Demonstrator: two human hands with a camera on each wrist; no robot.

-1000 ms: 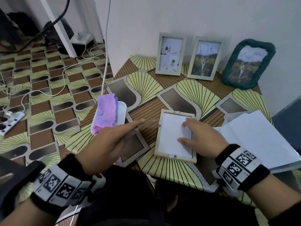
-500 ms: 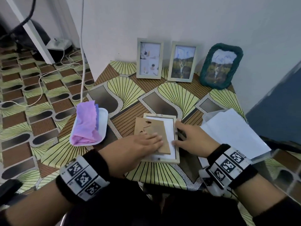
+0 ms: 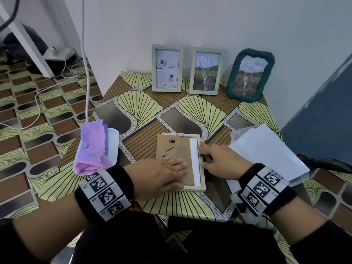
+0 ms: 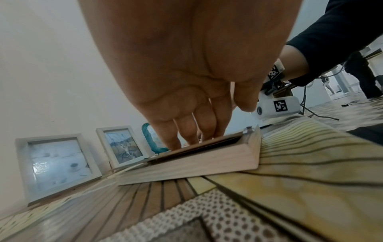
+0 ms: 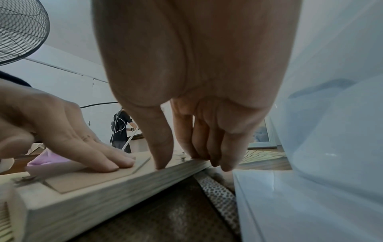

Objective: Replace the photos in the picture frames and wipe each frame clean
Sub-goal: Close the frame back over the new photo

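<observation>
A light wooden picture frame (image 3: 202, 169) lies face down near the table's front edge. A brown backing board (image 3: 174, 149) lies in its recess, pushed to the left, so a strip of the white photo (image 3: 194, 159) shows along the right. My left hand (image 3: 179, 165) presses flat on the board with straight fingers (image 4: 186, 131). My right hand (image 3: 202, 155) rests its fingertips (image 5: 161, 163) on the frame's right rim. In the right wrist view, the board (image 5: 91, 176) sits slightly above the frame (image 5: 116, 193).
Two pale framed photos (image 3: 166, 68) (image 3: 205, 70) and a green woven frame (image 3: 249, 75) stand against the wall. A purple cloth (image 3: 93, 147) lies on a white tray (image 3: 114, 141) at the left edge. White sheets in a clear sleeve (image 3: 266, 155) lie to the right. A cable (image 3: 85, 73) hangs at the left.
My left hand laid the brown backing board over the bare white photo and squared it into the recess. My right hand moved from on top of the photo to the right rim.
</observation>
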